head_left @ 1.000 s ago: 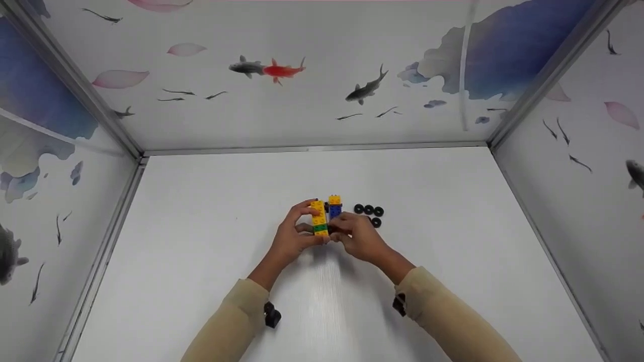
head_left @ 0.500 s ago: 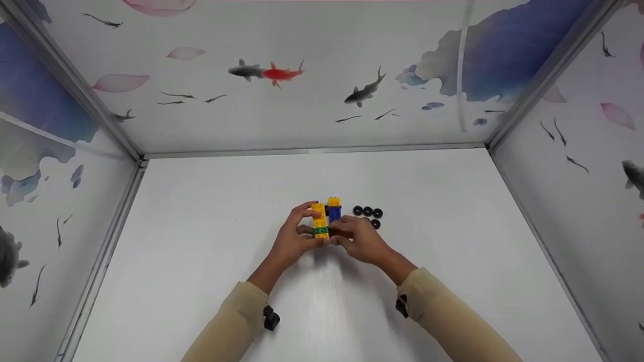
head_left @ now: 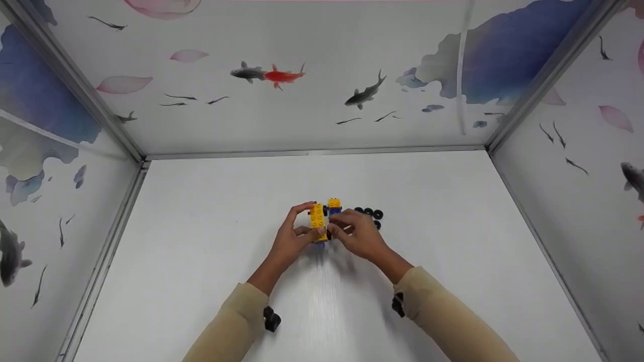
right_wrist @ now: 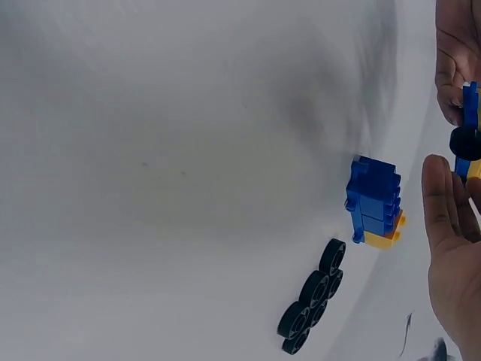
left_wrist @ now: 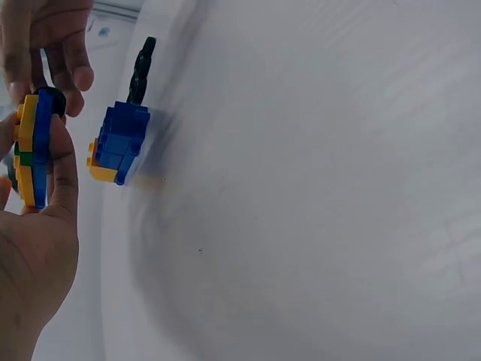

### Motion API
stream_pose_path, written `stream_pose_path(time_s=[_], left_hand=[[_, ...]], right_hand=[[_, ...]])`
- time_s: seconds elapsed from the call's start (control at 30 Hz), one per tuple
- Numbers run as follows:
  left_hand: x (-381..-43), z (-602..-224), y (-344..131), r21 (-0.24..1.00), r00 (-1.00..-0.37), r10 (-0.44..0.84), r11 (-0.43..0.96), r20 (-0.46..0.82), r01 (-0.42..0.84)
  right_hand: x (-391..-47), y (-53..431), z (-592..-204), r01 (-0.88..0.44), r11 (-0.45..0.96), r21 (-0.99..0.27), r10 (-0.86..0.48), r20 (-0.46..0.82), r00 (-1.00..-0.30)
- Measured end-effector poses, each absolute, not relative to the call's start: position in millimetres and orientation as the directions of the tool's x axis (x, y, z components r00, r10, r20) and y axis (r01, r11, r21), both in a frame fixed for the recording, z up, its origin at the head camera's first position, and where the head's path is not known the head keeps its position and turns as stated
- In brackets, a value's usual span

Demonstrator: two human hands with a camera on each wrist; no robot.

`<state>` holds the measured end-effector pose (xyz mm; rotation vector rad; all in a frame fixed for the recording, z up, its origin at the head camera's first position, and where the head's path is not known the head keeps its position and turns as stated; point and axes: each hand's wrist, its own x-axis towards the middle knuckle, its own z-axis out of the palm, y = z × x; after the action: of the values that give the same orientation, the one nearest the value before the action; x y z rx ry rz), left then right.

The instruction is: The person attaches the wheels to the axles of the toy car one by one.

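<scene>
In the head view, my left hand [head_left: 292,235] grips a toy brick vehicle [head_left: 317,215] between thumb and fingers. Its yellow and green bricks sit on a blue base, seen edge-on in the left wrist view. A black wheel [right_wrist: 466,143] shows against the base's side in the right wrist view. Close beside it is my right hand [head_left: 362,239], fingers loosely extended; whether the fingertips touch the wheel is hard to tell. A second build of blue and yellow bricks [right_wrist: 373,197] stands on the table just beyond the hands.
Several loose black wheels [right_wrist: 314,288] lie grouped on the white table [head_left: 201,251], right of the second build. Printed wall panels [head_left: 312,110] enclose the table at the back and both sides.
The held vehicle has turned and tilted in my left hand, whose thumb now covers the green brick. My right fingers have shifted slightly and are more spread.
</scene>
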<state>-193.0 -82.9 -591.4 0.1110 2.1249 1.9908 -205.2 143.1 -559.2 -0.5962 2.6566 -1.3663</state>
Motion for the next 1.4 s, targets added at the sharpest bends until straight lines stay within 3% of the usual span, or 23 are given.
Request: stream_pose_path(time_s=[0.4,0.57,0.8,1.03,1.4], left_hand=[[-189.4,-589.7,-76.6,0.994,-0.973,0.226,0.108,-0.051,-0.028],[-188.0,-589.9,-73.9,0.993,-0.971,0.229,0.115,-0.064,-0.038],[-186.8,-590.0,-73.1,0.996,-0.967,0.252,0.086,-0.038,-0.017],[-185.4,-586.3,-73.5,0.991,-0.955,0.265,0.03,-0.134,-0.131],[-186.1,-587.1,-73.8,0.972,-0.939,0.253,0.045,-0.235,-0.231]], right_hand=[[-223.1,118.8,-556.2,-0.075,0.546,-0.834,-0.172,-0.024,-0.985],[-228.4,112.2,-555.5,-0.027,0.541,-0.841,-0.145,-0.062,-0.987],[-230.2,111.1,-554.4,0.065,0.418,-0.906,-0.162,-0.144,-0.976],[-229.7,112.6,-553.2,0.173,0.255,-0.951,-0.174,-0.221,-0.96],[-230.8,112.3,-553.4,0.225,0.243,-0.944,-0.116,-0.258,-0.959]])
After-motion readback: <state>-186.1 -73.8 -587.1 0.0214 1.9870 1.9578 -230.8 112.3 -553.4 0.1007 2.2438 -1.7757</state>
